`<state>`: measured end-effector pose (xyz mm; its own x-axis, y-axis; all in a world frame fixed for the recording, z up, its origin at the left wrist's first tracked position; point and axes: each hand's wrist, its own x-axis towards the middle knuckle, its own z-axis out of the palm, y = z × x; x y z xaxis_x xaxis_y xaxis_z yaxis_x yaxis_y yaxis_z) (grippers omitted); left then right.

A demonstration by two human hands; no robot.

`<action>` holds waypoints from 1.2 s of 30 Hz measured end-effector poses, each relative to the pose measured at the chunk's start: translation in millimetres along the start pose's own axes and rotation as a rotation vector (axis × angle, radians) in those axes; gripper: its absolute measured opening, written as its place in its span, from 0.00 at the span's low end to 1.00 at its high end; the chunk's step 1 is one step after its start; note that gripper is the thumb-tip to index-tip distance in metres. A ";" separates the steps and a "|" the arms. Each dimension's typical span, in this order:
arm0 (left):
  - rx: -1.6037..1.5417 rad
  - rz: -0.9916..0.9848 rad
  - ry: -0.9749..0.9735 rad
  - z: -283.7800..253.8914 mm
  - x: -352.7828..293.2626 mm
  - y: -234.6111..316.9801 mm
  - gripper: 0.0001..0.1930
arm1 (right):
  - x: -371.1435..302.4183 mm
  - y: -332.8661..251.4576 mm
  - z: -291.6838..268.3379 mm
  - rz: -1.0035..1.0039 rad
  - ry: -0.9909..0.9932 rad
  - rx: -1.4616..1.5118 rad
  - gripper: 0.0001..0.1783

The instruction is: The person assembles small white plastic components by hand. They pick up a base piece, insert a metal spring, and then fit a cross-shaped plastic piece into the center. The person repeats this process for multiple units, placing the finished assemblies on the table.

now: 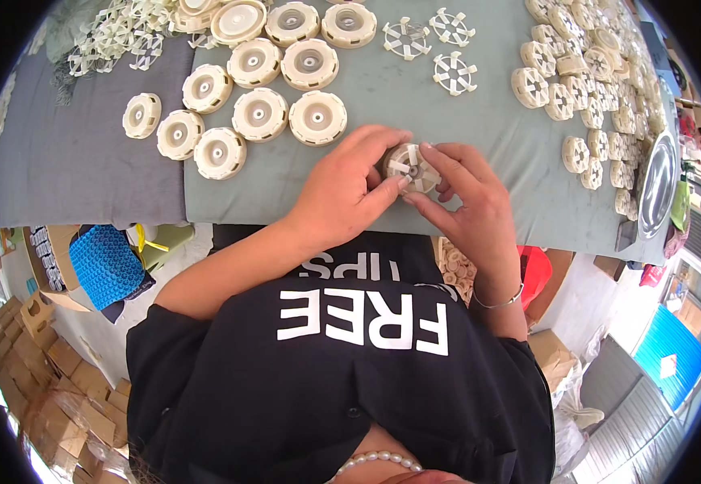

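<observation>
Between my two hands, over the near part of the table, is a round cream plastic wheel-like part [413, 171] with a pale spoked ring on its upper face. My left hand [352, 187] is closed around its left side, the thumb lying on the face. The fingers and thumb of my right hand [465, 187] grip its right edge. My fingers cover part of the rim. Beyond my left hand lie several cream round housings [318, 118] with a hub in the middle. Loose spoked rings [454, 73] rest farther back.
A heap of spoked rings [129, 36] sits at the far left. Many assembled round parts [560, 102] crowd the right side, near a shiny oval metal tray [658, 184]. A grey-green cloth [270, 198] covers the table. Below stand cardboard boxes [68, 359] and a blue woven item [107, 262].
</observation>
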<state>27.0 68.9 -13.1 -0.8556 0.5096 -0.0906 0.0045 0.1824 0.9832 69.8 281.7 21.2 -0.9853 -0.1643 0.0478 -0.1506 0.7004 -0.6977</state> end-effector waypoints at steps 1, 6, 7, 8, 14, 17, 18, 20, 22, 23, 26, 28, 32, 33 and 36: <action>-0.007 0.004 -0.008 0.4 -0.4 -3.3 0.26 | 0.2 -0.4 2.0 0.025 -0.007 0.007 0.30; 0.122 0.111 0.062 -1.5 -6.7 -0.2 0.25 | 2.0 14.4 -12.2 -0.043 -0.031 -0.028 0.28; 0.184 0.150 0.066 -7.5 -12.1 1.7 0.25 | 2.8 28.0 -32.1 0.006 0.035 -0.164 0.27; 0.185 0.167 0.081 -18.2 -16.0 9.2 0.24 | 3.6 38.7 -49.5 0.065 0.102 -0.302 0.26; 0.690 0.244 0.379 -47.5 -16.4 -6.1 0.27 | 108.9 16.5 -29.1 -0.020 0.266 -0.191 0.21; 0.702 0.270 0.284 -44.2 -14.3 -9.1 0.30 | 159.0 51.2 -3.0 -0.126 0.195 -0.358 0.19; 0.640 0.259 0.258 -41.1 -18.1 -9.0 0.30 | 170.2 46.9 0.5 -0.162 0.156 -0.438 0.19; 0.542 0.233 0.169 -42.9 -22.9 -5.0 0.32 | 159.2 38.4 -4.6 -0.132 0.166 -0.326 0.18; 0.492 0.210 0.245 -43.2 -25.8 -6.3 0.34 | 129.9 24.3 -9.7 -0.087 0.193 -0.182 0.18; 0.450 0.172 0.264 -43.1 -26.8 -5.0 0.35 | 115.3 19.3 -10.9 -0.065 0.224 -0.090 0.18; 0.387 0.111 0.248 -44.6 -27.1 -9.5 0.36 | 74.8 4.7 -5.5 -0.055 0.053 0.098 0.18; 0.315 0.094 0.216 -44.5 -23.9 -9.8 0.36 | 63.5 -5.5 7.0 -0.156 -0.042 0.116 0.17; 0.291 0.116 0.208 -42.5 -21.8 -10.7 0.36 | 61.3 -20.7 39.4 -0.340 -0.064 -0.037 0.16; 0.275 0.105 0.209 -43.1 -21.0 -10.2 0.36 | 65.1 -19.6 41.5 -0.342 -0.080 -0.084 0.16; 0.267 0.115 0.214 -45.5 -19.4 -12.1 0.36 | 77.1 -14.3 29.5 -0.249 -0.118 0.089 0.15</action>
<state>19.9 18.5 -16.1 -0.9307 0.3567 0.0810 0.2178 0.3622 0.9063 -1.5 238.5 13.8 -0.9019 -0.4067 0.1456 -0.3737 0.5657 -0.7350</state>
